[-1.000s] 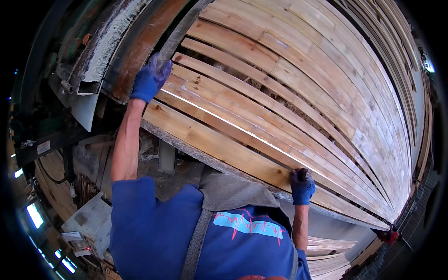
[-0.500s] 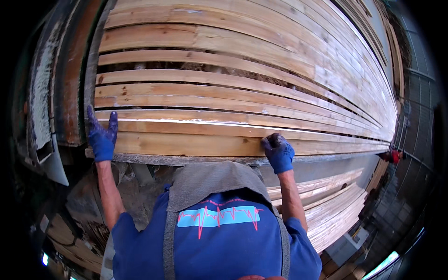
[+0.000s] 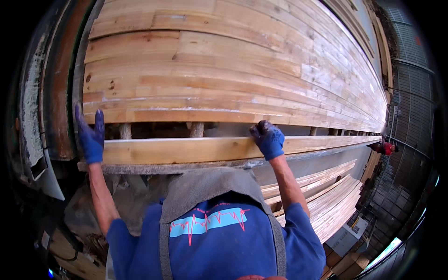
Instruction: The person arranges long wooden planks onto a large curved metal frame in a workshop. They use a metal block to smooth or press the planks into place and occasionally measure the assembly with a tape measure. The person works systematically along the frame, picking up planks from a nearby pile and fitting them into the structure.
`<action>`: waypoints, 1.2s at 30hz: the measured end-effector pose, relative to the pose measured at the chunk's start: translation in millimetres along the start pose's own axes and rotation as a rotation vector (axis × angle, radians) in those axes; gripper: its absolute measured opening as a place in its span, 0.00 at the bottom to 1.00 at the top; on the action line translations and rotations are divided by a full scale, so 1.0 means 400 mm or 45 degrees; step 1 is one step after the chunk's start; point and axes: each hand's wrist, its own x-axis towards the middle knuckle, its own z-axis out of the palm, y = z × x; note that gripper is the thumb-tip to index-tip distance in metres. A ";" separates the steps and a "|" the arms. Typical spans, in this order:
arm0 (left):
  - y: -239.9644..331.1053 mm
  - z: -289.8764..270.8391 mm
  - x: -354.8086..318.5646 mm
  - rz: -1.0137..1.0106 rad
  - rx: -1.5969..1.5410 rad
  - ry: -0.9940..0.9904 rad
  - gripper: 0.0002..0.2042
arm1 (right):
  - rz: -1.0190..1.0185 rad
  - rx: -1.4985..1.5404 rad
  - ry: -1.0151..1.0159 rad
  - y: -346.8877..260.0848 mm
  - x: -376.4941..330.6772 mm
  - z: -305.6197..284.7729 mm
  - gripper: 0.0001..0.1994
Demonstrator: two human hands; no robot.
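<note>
A long pale wooden board (image 3: 186, 150) lies across the near edge of the bench, right in front of me. My left hand (image 3: 91, 139), in a blue glove with dark-stained fingers, is at the board's left end, thumb and fingers spread apart. Farther right along the board, my right hand (image 3: 268, 139), gloved the same way, is closed over its far edge with fingers curled. Beyond a dark gap, a broad panel of wooden strips (image 3: 196, 79) lies side by side, with white smears on several of them.
A rusty metal beam (image 3: 65, 93) runs along the left side. Short supports (image 3: 197, 129) show in the gap. Stacked boards (image 3: 336, 205) lie lower right, near a grey box (image 3: 347, 238). A red-gloved hand (image 3: 387, 148) is at the bench's far right end.
The strips that lay with gaps between them are now pressed together farther away. A wide gap has opened between them and the near board. Both my hands stay by that board.
</note>
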 end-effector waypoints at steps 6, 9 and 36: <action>0.124 -0.085 -0.203 0.134 -0.074 -0.378 0.21 | 0.005 0.082 0.147 0.039 0.032 0.023 0.12; 0.175 -0.043 -0.173 0.253 -0.068 -0.544 0.11 | 0.003 0.105 0.184 0.049 0.022 0.028 0.14; 0.368 0.029 -0.499 0.551 0.068 -0.665 0.14 | -0.029 0.194 -0.034 0.321 -0.391 -0.072 0.11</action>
